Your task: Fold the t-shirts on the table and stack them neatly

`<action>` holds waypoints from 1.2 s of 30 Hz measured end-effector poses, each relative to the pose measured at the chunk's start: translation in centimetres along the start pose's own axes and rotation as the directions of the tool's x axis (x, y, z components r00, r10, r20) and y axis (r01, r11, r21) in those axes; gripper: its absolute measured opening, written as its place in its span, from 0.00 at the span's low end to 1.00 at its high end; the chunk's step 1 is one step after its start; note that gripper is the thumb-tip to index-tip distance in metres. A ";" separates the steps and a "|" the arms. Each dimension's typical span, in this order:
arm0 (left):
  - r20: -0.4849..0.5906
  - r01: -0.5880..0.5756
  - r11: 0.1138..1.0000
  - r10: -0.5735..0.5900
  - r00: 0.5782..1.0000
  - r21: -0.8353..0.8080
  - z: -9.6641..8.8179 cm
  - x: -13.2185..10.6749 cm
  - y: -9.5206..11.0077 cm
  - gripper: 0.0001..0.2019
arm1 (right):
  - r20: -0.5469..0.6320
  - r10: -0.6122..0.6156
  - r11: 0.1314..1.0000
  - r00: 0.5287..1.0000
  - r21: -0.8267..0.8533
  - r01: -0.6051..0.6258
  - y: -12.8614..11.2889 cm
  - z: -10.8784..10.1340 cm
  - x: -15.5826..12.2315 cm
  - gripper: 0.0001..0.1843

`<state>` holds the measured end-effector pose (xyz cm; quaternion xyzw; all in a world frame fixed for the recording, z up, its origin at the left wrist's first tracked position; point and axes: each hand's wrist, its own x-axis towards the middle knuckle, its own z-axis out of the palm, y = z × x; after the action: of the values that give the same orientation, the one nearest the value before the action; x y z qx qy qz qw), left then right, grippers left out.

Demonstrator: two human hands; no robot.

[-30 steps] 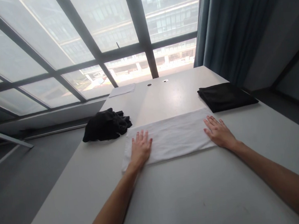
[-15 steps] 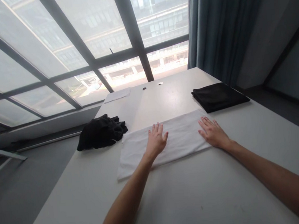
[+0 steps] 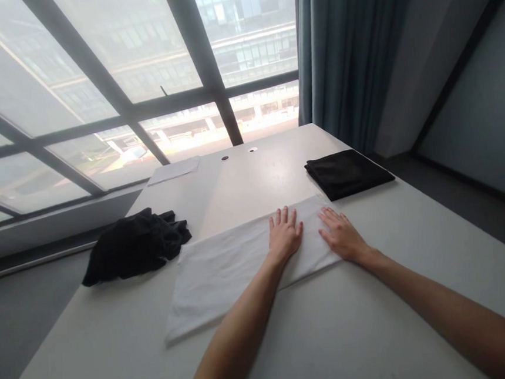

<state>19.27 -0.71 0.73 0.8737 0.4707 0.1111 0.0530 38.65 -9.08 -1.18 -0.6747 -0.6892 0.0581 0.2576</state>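
A folded white cloth [image 3: 217, 269] lies flat across the light table [image 3: 379, 320]. Flat on its right part rests my left hand [image 3: 285, 234], fingers stretched out and together. Close beside it, my right hand [image 3: 341, 236] lies open, palm down, on the cloth's right end. Neither hand holds anything. A crumpled black garment [image 3: 136, 244] sits just beyond the cloth's left end. A neatly folded black garment [image 3: 346, 172] lies past its right end.
A white sheet [image 3: 174, 170] and two round cable holes [image 3: 238, 153] are at the table's far edge, by the large window. A blue curtain [image 3: 342, 52] hangs at the far right. The table's left edge drops to a dark floor.
My left hand has slid rightwards along the white cloth, from its left end to right beside my right hand. The view has turned, so everything sits further left.
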 end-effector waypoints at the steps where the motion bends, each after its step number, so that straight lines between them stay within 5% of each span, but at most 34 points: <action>1: 0.000 -0.001 1.000 0.001 1.000 0.003 0.0 0.0 0.0 0.29 | -0.045 0.028 0.996 0.999 0.082 -0.024 0.4 -0.3 0.3 0.29; 4: 0.000 -0.002 1.000 0.002 1.000 0.003 -0.2 0.0 0.1 0.29 | -0.122 0.231 0.927 0.965 0.330 -0.180 1.7 -1.7 1.3 0.27; 8: -0.017 0.007 1.000 -0.007 1.000 -0.014 -0.1 0.1 0.1 0.29 | 0.051 0.538 0.694 0.841 0.540 -0.477 3.0 -4.3 2.5 0.22; 12: -0.027 0.006 1.000 -0.007 1.000 -0.023 0.0 0.1 0.1 0.29 | 0.268 0.615 0.512 0.742 0.580 -0.633 2.7 -6.2 3.4 0.14; 16: -0.041 0.006 1.000 -0.007 0.999 -0.027 0.2 0.1 0.1 0.29 | 0.391 0.614 0.474 0.686 0.512 -0.716 2.3 -7.0 4.6 0.08; 20: -0.050 0.010 0.999 -0.012 0.999 -0.031 0.4 0.0 0.1 0.28 | 0.442 0.572 0.530 0.691 0.444 -0.723 2.7 -6.8 5.5 0.12; 27: -0.166 -0.071 0.965 0.029 0.986 -0.252 -0.5 0.0 0.8 0.22 | 0.514 0.300 0.596 0.804 0.557 -0.579 3.1 -6.9 5.5 0.19; 30: -0.178 -0.117 0.811 0.016 0.984 -0.574 -0.8 0.2 1.8 0.20 | 0.488 0.264 0.622 0.832 0.573 -0.533 2.6 -7.2 5.6 0.22; 33: 0.023 0.054 0.453 -0.074 0.997 -0.890 -0.5 0.5 2.7 0.24 | 0.519 0.124 0.545 0.846 0.677 -0.495 1.3 -6.8 5.6 0.28; 36: 0.175 0.187 0.154 -0.092 0.980 -0.970 -0.2 0.8 2.6 0.27 | 0.537 -0.051 0.403 0.842 0.783 -0.475 -0.4 -5.6 5.4 0.32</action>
<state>21.78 -1.49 1.55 0.5895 0.3642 0.3503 0.6303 40.95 -5.44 5.36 -0.4802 -0.4950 0.6131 0.3854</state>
